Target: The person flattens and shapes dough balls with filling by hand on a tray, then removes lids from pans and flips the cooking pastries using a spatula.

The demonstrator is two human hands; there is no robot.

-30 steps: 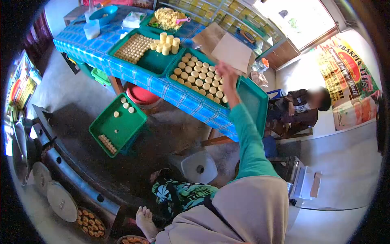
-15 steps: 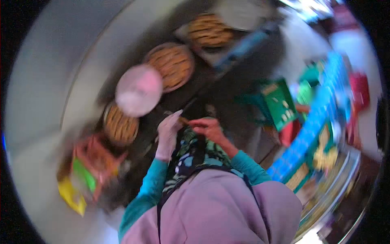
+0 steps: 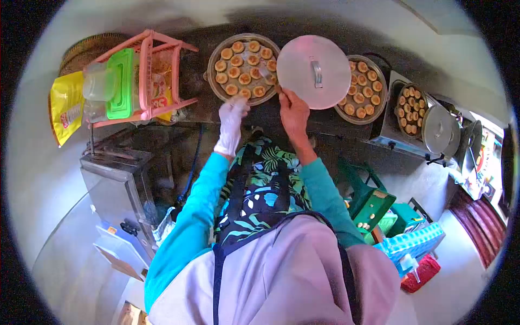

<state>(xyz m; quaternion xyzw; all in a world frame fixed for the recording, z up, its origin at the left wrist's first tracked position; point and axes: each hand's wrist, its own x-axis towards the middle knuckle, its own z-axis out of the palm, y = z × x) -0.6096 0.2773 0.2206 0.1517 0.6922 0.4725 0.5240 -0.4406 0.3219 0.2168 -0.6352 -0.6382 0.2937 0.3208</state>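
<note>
My left hand (image 3: 231, 124), in a white glove, is at the near rim of a round pan (image 3: 212, 60) of browned round cakes (image 3: 245, 78). Its fingers are curled, and what they hold, if anything, is too small to make out. Bare, my right hand (image 3: 294, 115) grips a small spatula (image 3: 266, 75) whose blade reaches over the right side of that pan. Just right of it lies a round pale lid (image 3: 314, 73) with a metal handle. Farther right, a second pan (image 3: 383, 91) of cakes is partly under the lid's edge.
A pink rack (image 3: 144, 76) with a green-lidded container (image 3: 120, 84) and a yellow packet (image 3: 66, 108) stands left. A third pan (image 3: 413, 111) and more lids (image 3: 437, 128) are at the right. Lower right are a green tray (image 3: 374, 210) and a blue-covered table (image 3: 414, 242).
The view has swung from the tray table to the pans. My right hand has left the table and now holds the spatula at the pan; my gloved left hand has come into view.
</note>
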